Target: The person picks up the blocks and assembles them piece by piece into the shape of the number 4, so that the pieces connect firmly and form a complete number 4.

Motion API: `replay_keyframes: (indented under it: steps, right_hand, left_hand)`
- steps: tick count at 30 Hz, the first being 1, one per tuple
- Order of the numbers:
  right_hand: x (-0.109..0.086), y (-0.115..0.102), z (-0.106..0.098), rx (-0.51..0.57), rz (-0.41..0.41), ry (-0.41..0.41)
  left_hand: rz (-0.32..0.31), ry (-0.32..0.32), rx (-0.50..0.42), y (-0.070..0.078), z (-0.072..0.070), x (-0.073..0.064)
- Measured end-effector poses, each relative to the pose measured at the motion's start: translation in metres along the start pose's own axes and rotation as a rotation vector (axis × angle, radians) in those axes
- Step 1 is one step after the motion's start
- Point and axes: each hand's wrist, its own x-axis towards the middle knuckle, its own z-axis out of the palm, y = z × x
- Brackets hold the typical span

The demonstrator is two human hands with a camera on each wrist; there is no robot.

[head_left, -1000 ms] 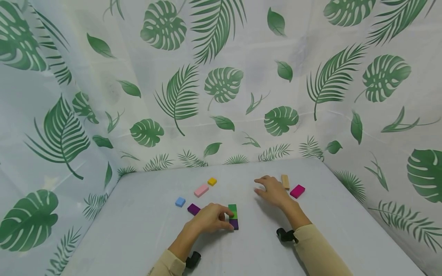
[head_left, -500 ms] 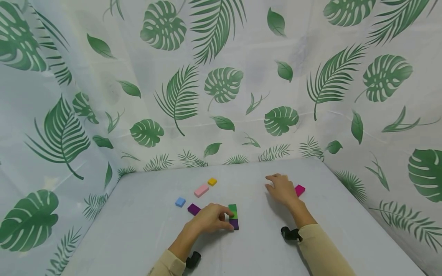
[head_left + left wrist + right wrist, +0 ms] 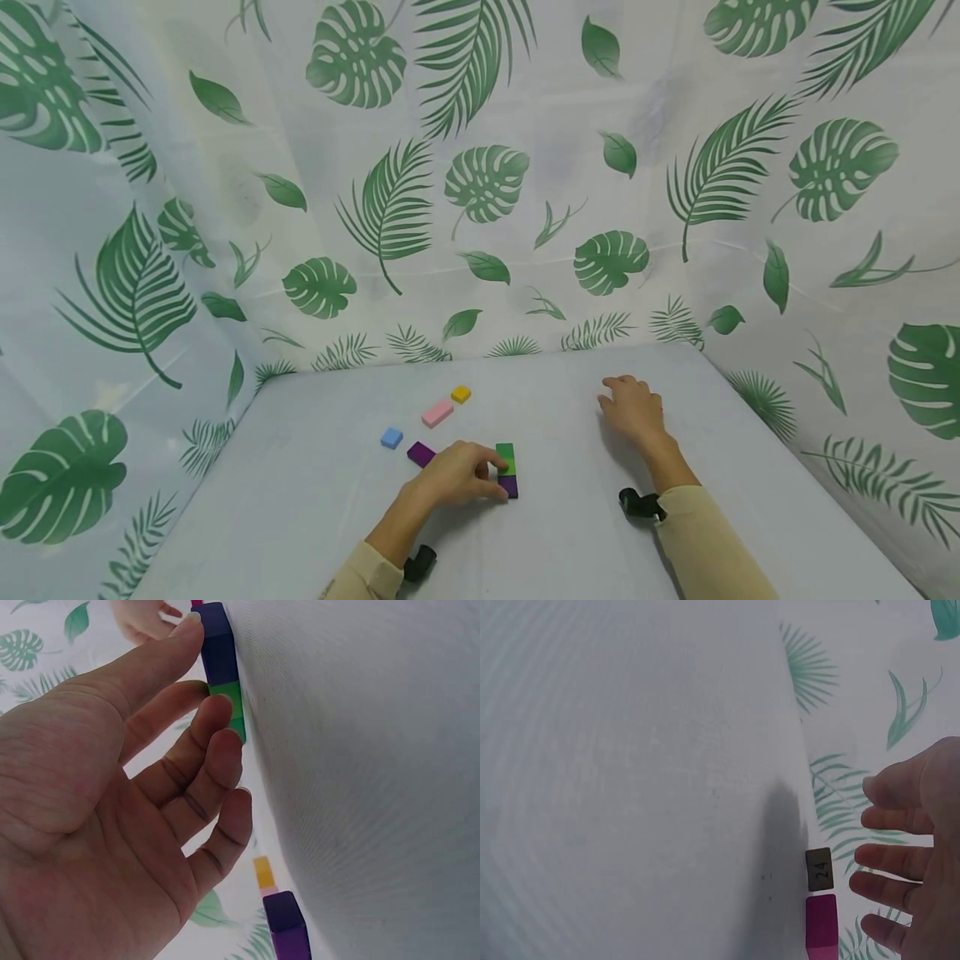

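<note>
My left hand (image 3: 461,475) holds a short row of blocks on the table, its thumb at the near end of the dark purple block (image 3: 216,645) and its index finger on the bright green block (image 3: 225,700). A darker green block (image 3: 505,450) forms the far end of that row. Farther right, my right hand (image 3: 633,408) hovers with loosely bent fingers and holds nothing. By its fingers in the right wrist view stand a wooden block (image 3: 820,869) marked 24 and a magenta block (image 3: 822,926). In the head view this hand hides nearly all of both.
Left of the row lie another purple block (image 3: 422,454), a light blue block (image 3: 392,438), a pink block (image 3: 437,414) and a yellow block (image 3: 461,394). A leaf-patterned curtain (image 3: 525,250) rises behind and beside the white table (image 3: 300,517).
My right hand has moved to the right, over the wooden and magenta blocks, which it now covers in the head view. My left hand and its row have stayed put.
</note>
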Motion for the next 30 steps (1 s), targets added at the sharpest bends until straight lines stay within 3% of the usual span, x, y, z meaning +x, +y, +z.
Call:
replay_keyframes:
  steps: [7,12,22,30]
  right_hand:
    - [-0.002,0.006,-0.001,-0.011,0.059,0.002]
    - [-0.003,0.010,-0.002,-0.003,0.116,-0.047]
    - [-0.005,0.011,-0.002,-0.037,0.142,-0.146]
    - [-0.001,0.016,0.004,-0.031,0.143,-0.138]
  left_hand:
    - [-0.002,-0.002,-0.004,-0.001,0.000,0.000]
    - [-0.004,-0.005,-0.010,-0.001,0.000,-0.001]
    - [-0.009,-0.009,-0.009,-0.002,0.000,0.000]
    - [-0.002,-0.011,-0.001,-0.001,0.000,0.000]
